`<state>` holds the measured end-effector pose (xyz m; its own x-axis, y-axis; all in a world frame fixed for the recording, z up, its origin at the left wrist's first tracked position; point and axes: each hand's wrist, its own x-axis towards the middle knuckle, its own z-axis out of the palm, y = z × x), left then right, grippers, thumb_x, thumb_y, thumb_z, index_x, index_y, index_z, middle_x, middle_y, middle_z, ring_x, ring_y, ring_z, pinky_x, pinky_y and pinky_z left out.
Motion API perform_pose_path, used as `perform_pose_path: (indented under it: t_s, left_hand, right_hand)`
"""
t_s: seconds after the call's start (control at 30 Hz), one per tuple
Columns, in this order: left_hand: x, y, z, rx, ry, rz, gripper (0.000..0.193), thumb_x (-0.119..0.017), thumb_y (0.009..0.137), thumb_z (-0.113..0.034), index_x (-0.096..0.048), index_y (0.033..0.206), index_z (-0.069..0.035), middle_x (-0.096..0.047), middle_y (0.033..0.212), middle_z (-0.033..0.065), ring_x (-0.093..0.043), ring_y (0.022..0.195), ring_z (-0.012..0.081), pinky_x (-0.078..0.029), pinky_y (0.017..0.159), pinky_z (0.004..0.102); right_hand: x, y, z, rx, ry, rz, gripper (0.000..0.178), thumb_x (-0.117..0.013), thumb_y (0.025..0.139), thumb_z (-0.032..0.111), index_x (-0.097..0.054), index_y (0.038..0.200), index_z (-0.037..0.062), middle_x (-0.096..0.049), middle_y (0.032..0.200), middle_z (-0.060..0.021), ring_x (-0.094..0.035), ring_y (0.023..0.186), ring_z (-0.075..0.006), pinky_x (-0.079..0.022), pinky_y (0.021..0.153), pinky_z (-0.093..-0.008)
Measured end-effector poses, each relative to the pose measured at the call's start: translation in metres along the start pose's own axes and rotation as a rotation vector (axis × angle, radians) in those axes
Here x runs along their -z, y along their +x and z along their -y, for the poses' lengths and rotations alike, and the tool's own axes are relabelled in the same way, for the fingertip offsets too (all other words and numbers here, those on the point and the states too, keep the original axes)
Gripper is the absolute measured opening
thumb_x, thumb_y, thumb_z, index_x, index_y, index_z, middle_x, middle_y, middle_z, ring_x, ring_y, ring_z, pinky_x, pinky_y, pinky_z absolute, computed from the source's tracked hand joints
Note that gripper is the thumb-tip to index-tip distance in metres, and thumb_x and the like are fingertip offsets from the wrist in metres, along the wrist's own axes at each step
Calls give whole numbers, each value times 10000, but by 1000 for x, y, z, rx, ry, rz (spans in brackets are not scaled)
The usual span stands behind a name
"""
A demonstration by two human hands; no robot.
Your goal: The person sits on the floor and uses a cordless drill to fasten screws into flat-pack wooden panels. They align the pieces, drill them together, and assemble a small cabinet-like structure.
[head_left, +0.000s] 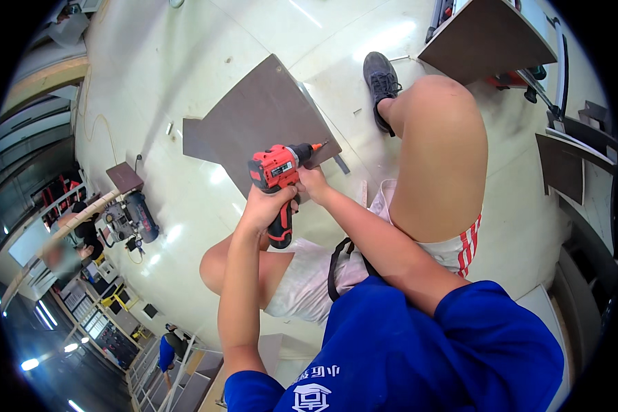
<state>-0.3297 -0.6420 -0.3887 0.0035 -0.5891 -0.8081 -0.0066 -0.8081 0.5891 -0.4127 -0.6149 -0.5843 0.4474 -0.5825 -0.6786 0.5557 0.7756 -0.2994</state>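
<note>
My left hand [262,207] is wrapped round the grip of a red and black cordless drill [276,168]. The drill's orange-collared bit points right, and its tip meets or overlaps the near right corner of a grey-brown panel [254,117]; contact cannot be made out. Just below the chuck, my right hand [312,184] is closed beside the drill and the panel's near edge. The drill hides part of its fingers, so I cannot tell whether they grip the panel or steady the drill. The panel has an angular outline and stands or lies tilted in front of my knees.
A dark shoe [382,86] and my bent leg are right of the panel. Another brown board [487,41] stands at the upper right. An air compressor [141,216] sits on the pale tiled floor at left. People are in the background at left and lower left.
</note>
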Motion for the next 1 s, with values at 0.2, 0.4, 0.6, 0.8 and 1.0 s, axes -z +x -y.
perform_pose_path:
  t_s: [0.2, 0.4, 0.6, 0.8, 1.0]
  left_hand:
    - [-6, -3, 20, -73, 62, -50, 275, -633, 833, 18, -595, 1104, -10, -673, 923, 71, -654, 666, 144, -562, 620, 302]
    - [-15, -5, 30, -95, 38, -110, 197, -632, 845, 14, -589, 1036, -7, -639, 854, 56, -654, 684, 134, -546, 621, 292]
    - [-14, -3, 29, -189, 145, -100, 255, -617, 851, 16, -592, 1105, 12, -658, 872, 51, -661, 696, 136, -552, 624, 289]
    - [-8, 3, 42, -355, 511, -121, 201, -634, 829, -4, -638, 1030, -14, -682, 832, 73, -655, 694, 157, -532, 638, 310]
    - [-11, -2, 41, -382, 590, -171, 340, -709, 764, -37, -625, 1093, -16, -699, 956, 142, -704, 838, 305, -550, 771, 352]
  right_hand:
    - [-5, -11, 17, 72, -229, 13, 194, -642, 954, 197, -623, 1101, 72, -659, 1035, -30, -644, 908, -139, -533, 807, -327]
    - [6, -11, 3, 296, -311, 170, 354, -760, 826, 120, -577, 1129, 110, -623, 1036, -5, -617, 975, -134, -507, 872, -327]
    - [11, 0, -7, 70, -54, 119, 358, -733, 881, 150, -542, 1182, 128, -611, 1031, 14, -607, 965, -120, -507, 848, -307]
    - [33, 22, -27, 1, -81, 208, 218, -625, 990, 373, -556, 1016, 168, -583, 844, 57, -586, 763, -61, -482, 671, -260]
    - [19, 13, -20, -231, 11, 83, 356, -607, 1003, 431, -520, 772, 174, -491, 700, 72, -473, 647, -56, -410, 600, -278]
